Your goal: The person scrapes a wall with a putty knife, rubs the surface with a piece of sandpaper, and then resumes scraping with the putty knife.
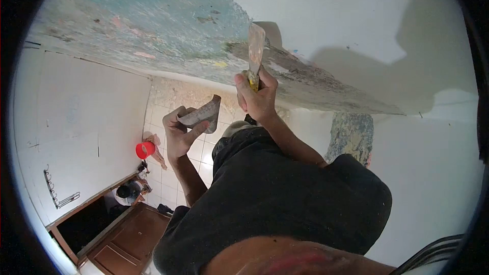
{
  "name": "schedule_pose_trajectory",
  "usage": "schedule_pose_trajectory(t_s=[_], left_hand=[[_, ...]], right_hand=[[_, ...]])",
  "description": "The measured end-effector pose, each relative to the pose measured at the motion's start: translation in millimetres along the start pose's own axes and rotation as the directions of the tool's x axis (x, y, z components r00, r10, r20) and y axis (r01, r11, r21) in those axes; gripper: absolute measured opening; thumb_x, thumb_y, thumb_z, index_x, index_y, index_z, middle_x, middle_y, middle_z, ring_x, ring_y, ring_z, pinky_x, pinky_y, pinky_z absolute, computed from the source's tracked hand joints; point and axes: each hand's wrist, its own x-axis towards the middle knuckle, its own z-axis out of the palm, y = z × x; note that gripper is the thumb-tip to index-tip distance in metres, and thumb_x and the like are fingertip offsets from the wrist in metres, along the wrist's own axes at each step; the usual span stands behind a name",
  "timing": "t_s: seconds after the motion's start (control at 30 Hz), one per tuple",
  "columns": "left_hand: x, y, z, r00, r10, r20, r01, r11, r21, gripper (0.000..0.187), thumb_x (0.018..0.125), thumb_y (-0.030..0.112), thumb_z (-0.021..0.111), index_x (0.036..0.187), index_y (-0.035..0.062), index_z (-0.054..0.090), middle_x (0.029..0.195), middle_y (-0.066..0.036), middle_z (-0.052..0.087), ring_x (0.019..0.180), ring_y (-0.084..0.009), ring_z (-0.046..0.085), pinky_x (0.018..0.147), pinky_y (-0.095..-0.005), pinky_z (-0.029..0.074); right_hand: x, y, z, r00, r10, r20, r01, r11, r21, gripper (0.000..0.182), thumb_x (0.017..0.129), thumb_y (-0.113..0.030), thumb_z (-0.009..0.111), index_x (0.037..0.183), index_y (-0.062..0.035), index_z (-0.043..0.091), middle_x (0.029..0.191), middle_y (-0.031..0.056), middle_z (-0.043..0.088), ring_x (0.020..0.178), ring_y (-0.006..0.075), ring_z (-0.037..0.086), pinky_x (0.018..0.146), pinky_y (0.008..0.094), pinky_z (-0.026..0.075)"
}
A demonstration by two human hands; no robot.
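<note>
From here, that putty knife [256, 46], gripped in the curled right hand [261, 99], could gouge the patchy wall [168, 25] beyond it if tilted steeply, while the left hand [178, 133] (half-closed) pinches a bent grey sheet [198, 115].

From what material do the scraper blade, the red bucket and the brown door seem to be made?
Scraper blade: probably metal, dull and smeared; it looks thin and flat, with brownish marks.
Red bucket: likely smooth plastic, from its bright, even colour.
Brown door: perhaps wood, varnished or painted; its framed panels suggest this.
</note>
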Motion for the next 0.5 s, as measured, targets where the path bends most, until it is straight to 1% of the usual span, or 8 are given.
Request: schedule_pose_trajectory(t_s=[0.03, 0.13, 0.23, 0.3, 0.37, 0.4, 0.47, 0.5], left_hand=[[-1.5, -1.7, -0.6, 1.0, -0.003, 0.004, 0.003, 1.0, 0.001, 0.029, 0.07, -0.003, 0.083, 0.073, 0.0037, 0.055, 0.082, -0.007, 0.069, 0.072, -0.0081, 0.057, 0.066, -0.0255, 0.046], [1.2, -2.9, 2.7, 1.0, 0.001, 0.01, -0.001, 1.0, -0.02, 0.029, 0.07, -0.003, 0.083, 0.073, 0.0038, 0.055, 0.082, -0.007, 0.069, 0.072, -0.0078, 0.057, 0.067, -0.0255, 0.046], [0.1, -1.4, 3.7, 0.999, 0.008, 0.036, -0.006, 0.999, -0.054, 0.028, 0.07, -0.004, 0.082, 0.073, 0.0036, 0.055, 0.082, -0.007, 0.069, 0.072, -0.0076, 0.057, 0.067, -0.0255, 0.046], [2.5, -5.0, 4.9, 0.999, 0.013, 0.036, -0.011, 0.999, -0.046, 0.028, 0.071, -0.004, 0.082, 0.073, 0.0036, 0.054, 0.082, -0.007, 0.069, 0.072, -0.0074, 0.057, 0.066, -0.0257, 0.046], [-2.8, -5.1, 6.2, 0.999, -0.006, 0.04, 0.007, 0.999, -0.036, 0.029, 0.071, -0.005, 0.081, 0.073, 0.0035, 0.054, 0.082, -0.007, 0.069, 0.072, -0.0072, 0.057, 0.066, -0.0257, 0.046], [-2.7, -1.9, 6.4, 0.999, -0.01, 0.041, 0.011, 1.0, -0.029, 0.029, 0.071, -0.005, 0.081, 0.073, 0.0035, 0.054, 0.082, -0.007, 0.069, 0.072, -0.0072, 0.057, 0.066, -0.0257, 0.046], [-2.7, 0.9, 8.0, 1.0, -0.001, 0.018, 0.001, 1.0, -0.023, 0.028, 0.071, -0.005, 0.081, 0.073, 0.0029, 0.054, 0.081, -0.007, 0.069, 0.072, -0.0069, 0.057, 0.065, -0.0256, 0.046], [-2.0, 0.8, 8.2, 1.0, 0.013, 0.02, -0.013, 1.0, -0.027, 0.028, 0.071, -0.005, 0.081, 0.073, 0.0027, 0.054, 0.081, -0.007, 0.069, 0.072, -0.007, 0.057, 0.066, -0.0255, 0.046]], right_hand=[[-3.8, -5.4, 0.0, 0.999, 0.038, 0.013, -0.039, 0.998, 0.051, 0.064, 0.093, -0.007, 0.065, 0.148, 0.0035, 0.034, 0.072, -0.0052, 0.051, 0.058, 0.0002, 0.044, 0.048, 0.0187, 0.036], [1.5, -0.7, 8.0, 0.995, -0.082, -0.054, 0.082, 0.997, -0.002, 0.014, 0.096, -0.002, 0.057, 0.109, 0.0022, 0.054, 0.057, -0.001, 0.047, 0.036, 0.0044, 0.039, 0.032, 0.0222, 0.032], [-3.6, -17.9, 9.4, 0.999, -0.019, -0.037, 0.022, 0.997, 0.077, 0.01, 0.097, -0.003, 0.057, 0.105, 0.0018, 0.055, 0.056, -0.0007, 0.047, 0.036, 0.0048, 0.038, 0.032, 0.0224, 0.032], [-0.7, -11.1, 11.2, 0.998, -0.025, -0.061, 0.026, 0.999, 0.02, 0.009, 0.097, -0.004, 0.057, 0.104, 0.0015, 0.056, 0.055, -0.0007, 0.047, 0.036, 0.0048, 0.039, 0.032, 0.0226, 0.032], [-4.1, -2.7, 5.4, 0.998, -0.028, -0.059, 0.024, 0.998, -0.055, 0.025, 0.096, -0.005, 0.06, 0.118, 0.0023, 0.05, 0.061, -0.0024, 0.048, 0.042, 0.0035, 0.04, 0.036, 0.0215, 0.033], [-1.3, -4.3, 1.1, 0.998, -0.041, -0.038, 0.037, 0.994, -0.099, 0.043, 0.094, -0.005, 0.062, 0.132, 0.0032, 0.043, 0.066, -0.0042, 0.049, 0.048, 0.0021, 0.041, 0.041, 0.0203, 0.034], [-2.4, -9.6, -3.0, 1.0, -0.008, 0.022, 0.008, 1.0, -0.008, 0.06, 0.093, -0.006, 0.064, 0.146, 0.0041, 0.037, 0.071, -0.006, 0.049, 0.054, 0.001, 0.041, 0.046, 0.0191, 0.034], [0.3, -12.4, -0.3, 1.0, 0.001, 0.013, -0.001, 1.0, -0.003, 0.06, 0.093, -0.006, 0.064, 0.146, 0.0043, 0.037, 0.071, -0.006, 0.049, 0.054, 0.001, 0.041, 0.045, 0.0192, 0.034]])
